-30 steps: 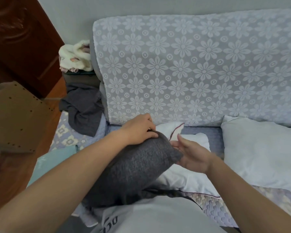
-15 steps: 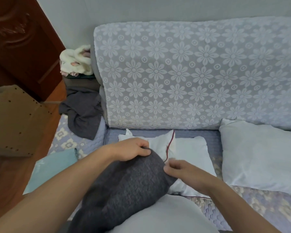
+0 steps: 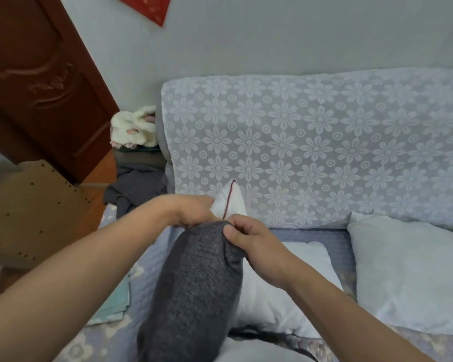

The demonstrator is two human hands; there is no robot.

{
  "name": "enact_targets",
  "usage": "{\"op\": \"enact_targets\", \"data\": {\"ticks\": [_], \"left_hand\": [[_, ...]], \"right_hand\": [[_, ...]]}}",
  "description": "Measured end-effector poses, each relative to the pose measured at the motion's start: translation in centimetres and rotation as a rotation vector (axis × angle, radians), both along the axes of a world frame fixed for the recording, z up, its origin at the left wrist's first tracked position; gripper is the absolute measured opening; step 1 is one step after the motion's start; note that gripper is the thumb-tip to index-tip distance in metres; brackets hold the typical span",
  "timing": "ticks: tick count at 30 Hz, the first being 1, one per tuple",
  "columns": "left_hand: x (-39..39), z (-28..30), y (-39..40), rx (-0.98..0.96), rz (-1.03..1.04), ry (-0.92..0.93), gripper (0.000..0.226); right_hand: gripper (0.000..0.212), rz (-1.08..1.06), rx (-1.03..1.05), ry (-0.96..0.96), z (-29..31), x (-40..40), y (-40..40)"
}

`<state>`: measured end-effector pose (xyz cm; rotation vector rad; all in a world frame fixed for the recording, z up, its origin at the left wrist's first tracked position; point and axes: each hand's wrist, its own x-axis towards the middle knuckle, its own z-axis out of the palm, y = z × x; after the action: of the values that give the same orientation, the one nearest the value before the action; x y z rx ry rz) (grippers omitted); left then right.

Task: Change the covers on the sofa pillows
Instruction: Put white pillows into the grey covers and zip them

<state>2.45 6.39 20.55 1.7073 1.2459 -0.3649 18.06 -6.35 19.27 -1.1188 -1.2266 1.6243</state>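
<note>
I am pinching the grey cover's [image 3: 194, 283] rim with my right hand [image 3: 256, 246], my left hand [image 3: 191, 210] gripping the white pillow corner [image 3: 229, 202]; next I should be peeling the cover back.

- Your sofa [image 3: 324, 239] has a quilted, flower-patterned seat and a white lace throw over its backrest.
- Two bare white pillows lie on the seat: one [image 3: 285, 291] near the middle, one [image 3: 413, 273] to your right.
- A folded teal cloth [image 3: 115, 301] lies at the seat's left edge.
- A crumpled dark grey cloth [image 3: 134, 186] lies at the far left end.
</note>
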Motion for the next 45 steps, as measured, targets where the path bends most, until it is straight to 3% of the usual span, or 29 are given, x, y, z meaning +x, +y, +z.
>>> {"op": "enact_targets", "data": {"ticks": [1,5,9,10,14,16,18,20,22,24,26,28,31,33,35,37,41,45], "left_hand": [[-0.6,1.8,0.1,0.106,0.022,-0.003,0.037],[-2.7,9.0,1.3,0.63,0.145,0.091,0.02],[-3.2,13.1,1.7,0.887,0.324,0.068,0.02],[-2.7,13.4,1.0,0.903,0.346,0.064,0.021],[0.1,11.4,-3.6,0.766,0.469,-0.063,0.03],[1.7,9.0,-6.4,0.741,0.453,-0.06,0.039],[2.1,7.3,-8.6,0.792,0.417,-0.064,0.048],[1.3,6.2,-8.9,1.028,0.371,-0.142,0.053],[0.8,5.2,-7.7,1.211,0.198,-0.152,0.079],[2.0,4.5,-6.5,1.016,-0.049,-0.139,0.101],[4.4,2.9,-6.5,0.901,-0.258,-0.106,0.086],[6.4,0.7,-7.3,1.015,-0.351,-0.051,0.065],[6.8,-2.3,-7.5,1.142,-0.317,-0.025,0.036],[6.2,-3.6,-7.5,1.153,-0.28,-0.055,0.016],[5.7,-4.9,-7.8,1.122,-0.195,-0.079,0.015],[5.8,-5.7,-8.6,1.065,-0.062,-0.091,0.017],[6.7,-6.2,-10.6,0.962,0.139,-0.136,0.021],[6.8,-6.8,-11.8,1.022,0.115,-0.168,0.017]], "right_hand": [[0.025,0.014,0.027,0.007,1.2,-0.8,0.8],[0.026,0.012,0.204,-0.117,7.2,-1.5,3.8],[0.007,0.011,0.382,-0.528,11.9,1.3,6.0],[0.008,-0.009,0.408,-0.637,12.3,2.3,6.4],[0.042,-0.152,0.528,-0.97,9.5,5.6,6.5],[0.04,-0.216,0.601,-1.081,7.1,6.9,5.2],[0.032,-0.282,0.611,-1.08,5.6,8.1,4.0],[0.027,-0.328,0.573,-0.996,4.9,9.2,3.4],[0.028,-0.277,0.636,-1.042,4.3,10.0,3.1],[0.025,-0.188,0.623,-1.065,3.8,10.1,3.0],[0.013,-0.15,0.523,-0.994,3.4,9.6,3.1],[0.011,-0.22,0.387,-0.842,2.8,9.4,3.1],[0.014,-0.273,0.279,-0.757,0.6,9.4,2.0],[0.02,-0.361,0.389,-0.851,-1.4,9.1,1.0],[0.027,-0.556,0.432,-0.834,-3.0,8.8,0.5],[0.016,-0.689,0.257,-0.742,-3.7,8.4,0.0],[0.033,-0.515,0.009,-0.858,-5.5,5.8,-1.9],[0.023,-0.658,-0.046,-0.836,-5.5,5.4,-1.6]]}}
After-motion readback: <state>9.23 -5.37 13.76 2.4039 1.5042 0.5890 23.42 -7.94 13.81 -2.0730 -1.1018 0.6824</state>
